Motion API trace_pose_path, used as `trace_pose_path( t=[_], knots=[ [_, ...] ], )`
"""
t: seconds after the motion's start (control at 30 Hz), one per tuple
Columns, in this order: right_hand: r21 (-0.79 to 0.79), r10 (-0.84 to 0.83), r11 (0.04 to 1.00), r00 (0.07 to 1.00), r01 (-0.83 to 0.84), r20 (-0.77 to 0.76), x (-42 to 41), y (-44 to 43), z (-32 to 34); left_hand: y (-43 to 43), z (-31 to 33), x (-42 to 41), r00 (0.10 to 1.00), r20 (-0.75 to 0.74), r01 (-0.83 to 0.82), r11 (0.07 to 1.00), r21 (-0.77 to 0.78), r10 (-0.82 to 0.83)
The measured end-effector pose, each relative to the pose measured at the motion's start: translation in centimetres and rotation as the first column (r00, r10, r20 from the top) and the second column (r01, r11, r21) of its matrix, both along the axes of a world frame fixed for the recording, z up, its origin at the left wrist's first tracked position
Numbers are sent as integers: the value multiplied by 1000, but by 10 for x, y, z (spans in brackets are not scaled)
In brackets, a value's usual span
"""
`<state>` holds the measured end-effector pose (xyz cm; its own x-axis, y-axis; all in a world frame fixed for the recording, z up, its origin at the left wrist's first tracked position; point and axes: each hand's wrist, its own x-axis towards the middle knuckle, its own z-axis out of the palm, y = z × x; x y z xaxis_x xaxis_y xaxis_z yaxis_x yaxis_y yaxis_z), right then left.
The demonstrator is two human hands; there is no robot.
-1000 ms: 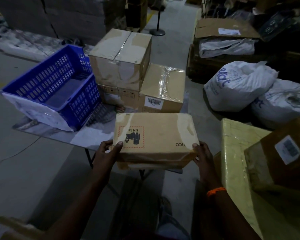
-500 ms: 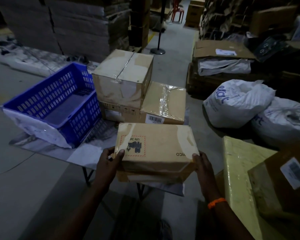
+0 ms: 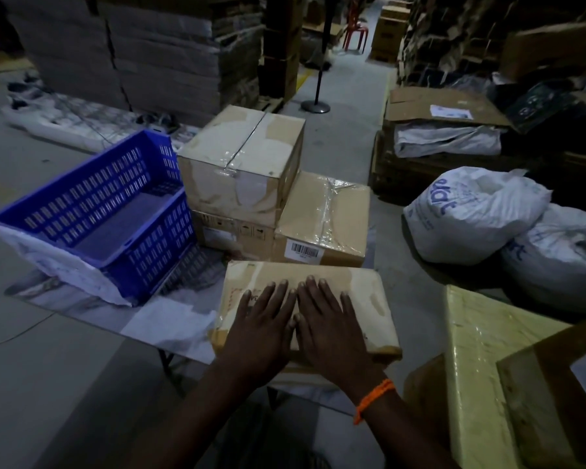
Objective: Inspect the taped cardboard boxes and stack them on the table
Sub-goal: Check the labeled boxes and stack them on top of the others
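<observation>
A flat taped cardboard box (image 3: pixel 362 292) lies at the near right edge of the table (image 3: pixel 170 319). My left hand (image 3: pixel 261 326) and my right hand (image 3: pixel 329 326) rest flat on its top, side by side, fingers straight. Behind it stand a tape-wrapped box with a barcode label (image 3: pixel 325 214), a low box (image 3: pixel 230 231) to its left, and a large taped box (image 3: pixel 241 160) stacked on that low box.
A blue plastic crate (image 3: pixel 109 218) sits on the table's left part. To the right are a yellow wrapped box (image 3: pixel 481 360), a brown labelled box (image 3: pixel 555 394) and two white sacks (image 3: pixel 474 211). Cardboard stacks (image 3: pixel 149 52) stand behind on the floor.
The flat box went from being held at its two ends above the table edge to lying on the table. Both hands moved from its sides onto its top.
</observation>
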<state>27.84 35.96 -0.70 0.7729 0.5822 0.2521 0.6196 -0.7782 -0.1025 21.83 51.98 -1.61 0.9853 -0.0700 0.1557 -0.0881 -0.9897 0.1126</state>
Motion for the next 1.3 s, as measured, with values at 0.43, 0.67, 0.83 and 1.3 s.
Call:
trace_pose_path(
  t=[0.43, 0.67, 0.83, 1.3],
  knots=[
    [-3, 40, 999, 998, -40, -46, 5, -5, -1, 2, -8, 2, 997, 69, 26, 999, -27, -24],
    [-75, -122, 990, 989, 116, -86, 27, -26, -6, 38, -6, 14, 998, -45, -39, 997, -70, 36],
    [-82, -96, 993, 979, 83, -177, 29, -27, -7, 34, -9, 14, 998, -40, -55, 996, -75, 52],
    [16, -365, 917, 854, 399, -371, 38, -48, 24, 42, 14, 15, 949, -103, -313, 861, -401, 297]
  ],
)
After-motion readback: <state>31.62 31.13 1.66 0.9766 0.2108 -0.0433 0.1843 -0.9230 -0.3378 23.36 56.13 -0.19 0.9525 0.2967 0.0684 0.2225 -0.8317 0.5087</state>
